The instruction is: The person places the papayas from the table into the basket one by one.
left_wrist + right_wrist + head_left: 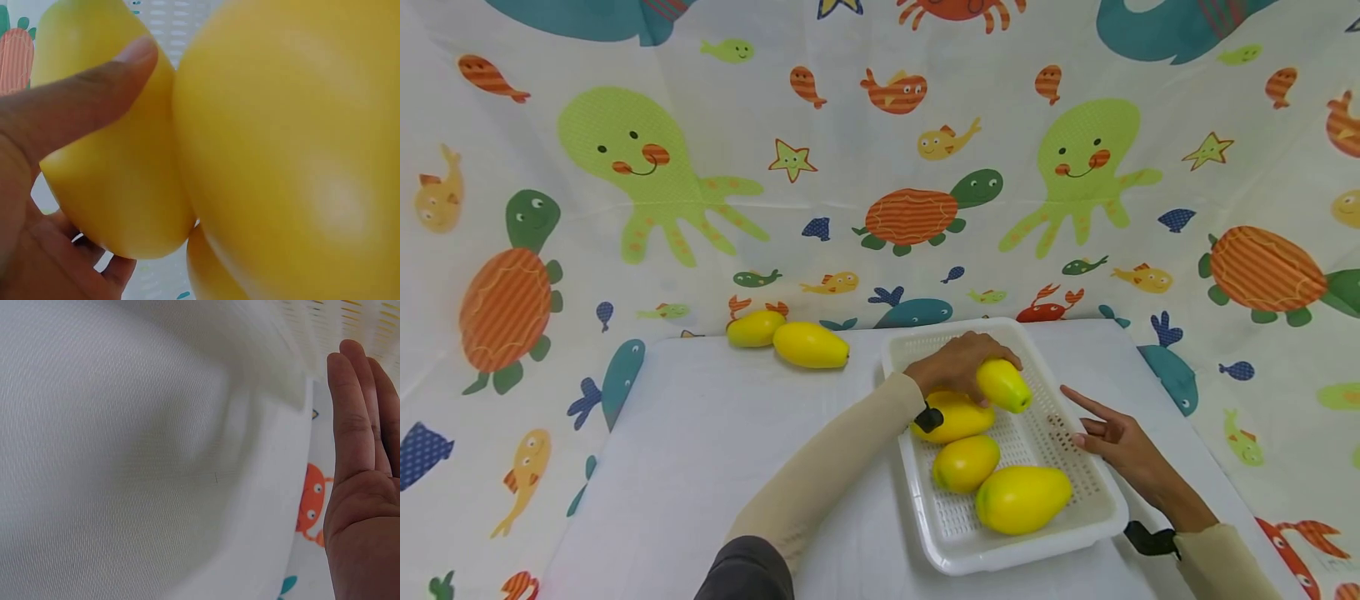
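My left hand (958, 364) reaches over a white plastic basket (1026, 550) and grips a yellow papaya (1005, 386) with a greenish tip. In the left wrist view, the thumb (122, 84) lies across this papaya, with fingers curled under its lower side. A second papaya (955, 419) sits just below the hand, partly covered by the wrist strap. Nearer the front of the basket lie a smaller papaya (966, 464) and a larger one (1024, 500). My right hand (1116, 442) is beside the basket's right wall, fingers extended and holding nothing.
Two more papayas, one at the back (756, 329) and one beside it (811, 345), lie on the white-covered table (722, 450) left of the basket. Behind the table hangs a curtain (865, 167) printed with sea animals.
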Demonstrator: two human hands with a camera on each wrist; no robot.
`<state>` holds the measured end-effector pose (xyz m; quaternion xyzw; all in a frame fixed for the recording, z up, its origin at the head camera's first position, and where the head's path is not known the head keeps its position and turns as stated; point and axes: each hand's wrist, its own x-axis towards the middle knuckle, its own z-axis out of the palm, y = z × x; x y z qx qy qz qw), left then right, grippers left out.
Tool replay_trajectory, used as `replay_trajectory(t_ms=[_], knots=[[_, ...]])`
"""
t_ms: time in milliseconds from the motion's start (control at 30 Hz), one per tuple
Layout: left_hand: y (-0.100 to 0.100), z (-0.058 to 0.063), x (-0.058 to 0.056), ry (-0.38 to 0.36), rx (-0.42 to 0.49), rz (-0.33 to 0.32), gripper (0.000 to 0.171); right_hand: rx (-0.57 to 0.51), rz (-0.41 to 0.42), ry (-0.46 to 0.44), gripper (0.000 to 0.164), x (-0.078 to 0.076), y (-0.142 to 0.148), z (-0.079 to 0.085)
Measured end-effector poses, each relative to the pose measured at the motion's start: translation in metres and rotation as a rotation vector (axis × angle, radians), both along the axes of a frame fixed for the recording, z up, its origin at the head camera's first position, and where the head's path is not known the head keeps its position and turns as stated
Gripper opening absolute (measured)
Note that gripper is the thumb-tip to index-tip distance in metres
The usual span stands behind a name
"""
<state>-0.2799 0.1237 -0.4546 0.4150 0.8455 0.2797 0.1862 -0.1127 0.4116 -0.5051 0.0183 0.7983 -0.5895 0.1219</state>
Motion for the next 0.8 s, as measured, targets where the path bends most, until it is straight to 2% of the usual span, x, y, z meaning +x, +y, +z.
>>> replay_trajectory(t_ms=[100,200,367,467,600,800], knots=[[0.001,-0.002,0.001,0.05,-0.04,-0.024,0.074,-0.007,0.001,0.0,0.073,0.0,0.0,0.0],[0.001,-0.002,0.001,0.048,-0.055,-0.038,0.075,-0.006,0.004,0.003,0.073,0.0,-0.001,0.0],[-0.001,0.001,0.002,0.025,-0.084,-0.002,0.073,0.002,-0.001,0.003,0.074,0.001,-0.001,0.001],[-0.004,0.001,0.003,0.039,-0.088,0.016,0.072,0.003,-0.001,0.007,0.074,0.001,0.0,0.001],[-0.008,0.001,0.002,0.045,-0.034,0.015,0.07,0.002,0.006,0.014,0.074,0.001,0.001,0.001],[-0.018,0.005,0.001,-0.041,0.095,0.056,0.064,0.004,0.009,0.015,0.073,0.0,0.002,0.0]])
